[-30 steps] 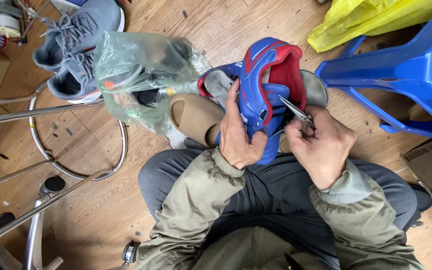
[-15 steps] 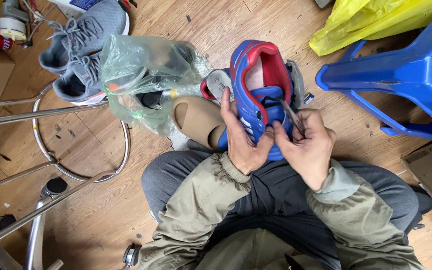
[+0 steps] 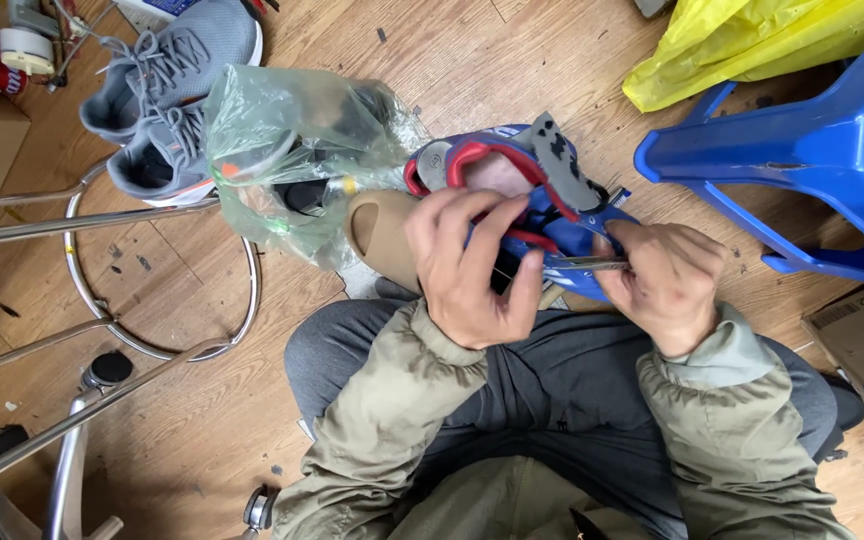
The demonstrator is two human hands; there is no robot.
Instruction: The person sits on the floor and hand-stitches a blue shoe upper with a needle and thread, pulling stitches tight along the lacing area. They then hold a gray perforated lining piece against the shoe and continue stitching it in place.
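A blue sneaker with a red collar (image 3: 512, 175) is held up over the person's lap, above the wooden floor (image 3: 472, 60), its opening turned toward the camera and a grey patterned insole or tongue piece (image 3: 564, 165) sticking out of it. The left hand (image 3: 472, 265) is closed around the shoe from the near side, covering much of its body. The right hand (image 3: 667, 285) pinches a thin metal tool (image 3: 580, 263) whose tip meets the shoe's side; where the tip goes is hidden by the fingers. Just behind the shoe lies a tan foam slipper (image 3: 382, 235), partly covered by the left hand. Beside it sits a greenish plastic bag (image 3: 282, 140) with contents too blurred to identify, then grey sneakers (image 3: 167, 90). A blue plastic chair (image 3: 812, 160) is cut off at right.
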